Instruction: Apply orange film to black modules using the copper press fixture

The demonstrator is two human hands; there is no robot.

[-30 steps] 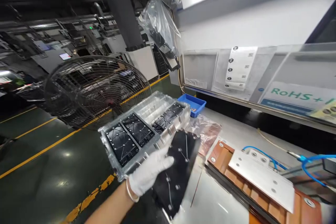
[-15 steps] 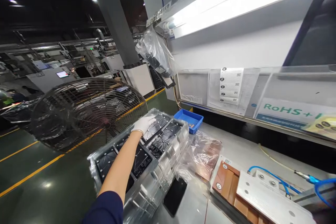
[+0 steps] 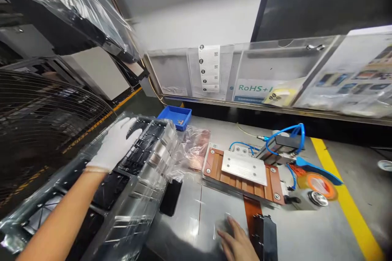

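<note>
My left hand (image 3: pixel 114 144), in a white glove, reaches over the clear plastic tray (image 3: pixel 167 147) on the left. Its fingers are stretched out, thumb apart, above the black moulded parts (image 3: pixel 143 147) lying in the tray's pockets; I cannot tell whether they touch. My right hand (image 3: pixel 237 242) is bare, a little blurred, low over the metal bench top, fingers apart and nothing in them. Just right of it stands a black part (image 3: pixel 266 236) with small pins on its side. A black phone (image 3: pixel 170 197) lies between the tray and my right hand.
A clamping fixture (image 3: pixel 241 169) with brown blocks and a silver plate sits mid-bench, with blue air hoses (image 3: pixel 301 138) behind it. An orange tape roll (image 3: pixel 318 185) is at its right. Plastic-wrapped copper-coloured pieces (image 3: pixel 196 149) and a blue bin (image 3: pixel 174 116) lie behind the phone.
The view has swung right and down toward the bench. My right hand has come into view at the bottom. My left hand stays over the tray, its thumb now spread.
</note>
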